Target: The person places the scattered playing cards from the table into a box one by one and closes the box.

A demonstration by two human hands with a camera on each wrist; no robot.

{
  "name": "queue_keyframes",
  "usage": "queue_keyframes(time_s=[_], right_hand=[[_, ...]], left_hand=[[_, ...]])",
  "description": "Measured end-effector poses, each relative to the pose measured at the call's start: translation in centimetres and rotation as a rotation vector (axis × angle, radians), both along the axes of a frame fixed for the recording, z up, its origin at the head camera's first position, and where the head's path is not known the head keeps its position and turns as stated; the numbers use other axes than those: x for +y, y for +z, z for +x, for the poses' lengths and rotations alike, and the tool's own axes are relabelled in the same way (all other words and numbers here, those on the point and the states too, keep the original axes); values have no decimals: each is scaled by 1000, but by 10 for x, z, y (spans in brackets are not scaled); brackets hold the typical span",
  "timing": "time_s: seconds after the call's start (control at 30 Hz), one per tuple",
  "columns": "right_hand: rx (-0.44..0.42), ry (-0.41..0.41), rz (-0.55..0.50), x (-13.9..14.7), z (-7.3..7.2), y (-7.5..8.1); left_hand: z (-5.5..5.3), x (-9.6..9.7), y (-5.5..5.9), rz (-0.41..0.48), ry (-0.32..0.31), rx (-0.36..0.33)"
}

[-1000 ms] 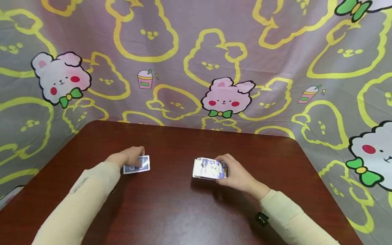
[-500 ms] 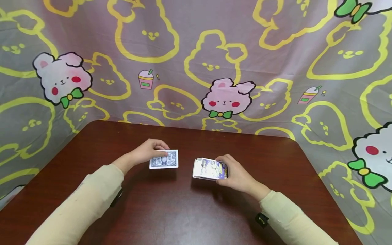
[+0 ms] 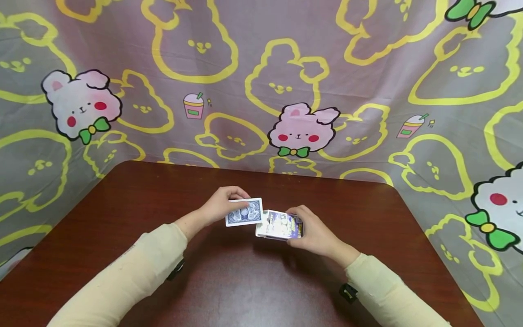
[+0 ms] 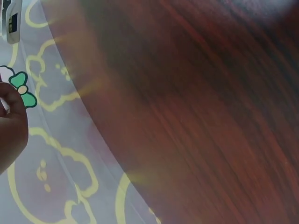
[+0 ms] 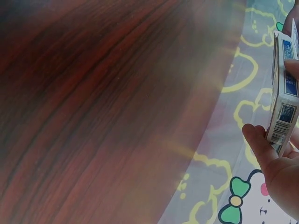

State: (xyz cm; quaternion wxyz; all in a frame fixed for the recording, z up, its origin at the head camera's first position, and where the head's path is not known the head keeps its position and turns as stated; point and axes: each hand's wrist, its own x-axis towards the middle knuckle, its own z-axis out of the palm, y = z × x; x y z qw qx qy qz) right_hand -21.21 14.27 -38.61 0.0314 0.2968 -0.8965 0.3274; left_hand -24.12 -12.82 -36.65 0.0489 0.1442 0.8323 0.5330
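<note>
My left hand (image 3: 224, 205) pinches a playing card (image 3: 249, 214) with a blue patterned back, thumb on top. Whether it is one card or a few together I cannot tell. The card's right edge reaches the mouth end of a card box (image 3: 282, 225), white with a purple and yellow print. My right hand (image 3: 314, 231) grips that box by its right end, above the table. In the right wrist view the box (image 5: 283, 100) shows a barcode and blue panels, with fingers around it. Only a part of the left hand (image 4: 11, 126) appears at the left wrist view's edge.
A dark red-brown wooden table (image 3: 245, 281) lies under both hands. Behind it and at both sides hangs a grey curtain (image 3: 229, 27) with yellow outlines and cartoon bunnies. A small black device (image 3: 348, 293) sits at the right wrist.
My left hand has picked up the card from the table at left and carried it right, to the mouth end of the box. The right hand and box have barely moved.
</note>
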Motion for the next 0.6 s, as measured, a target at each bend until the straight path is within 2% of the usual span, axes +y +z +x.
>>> queue_keyframes(time_s=[0.17,0.4,0.6], right_hand=[[5,3,-4,0,-1,-1],[15,12,-7,-1,-2,-1],[-1,2,-6,-1,-2,0]], left_hand=[[1,4,-6,8,-23,-7],[2,10,-10,-76,-45,72],[6,14,-9,-107,-43,69]])
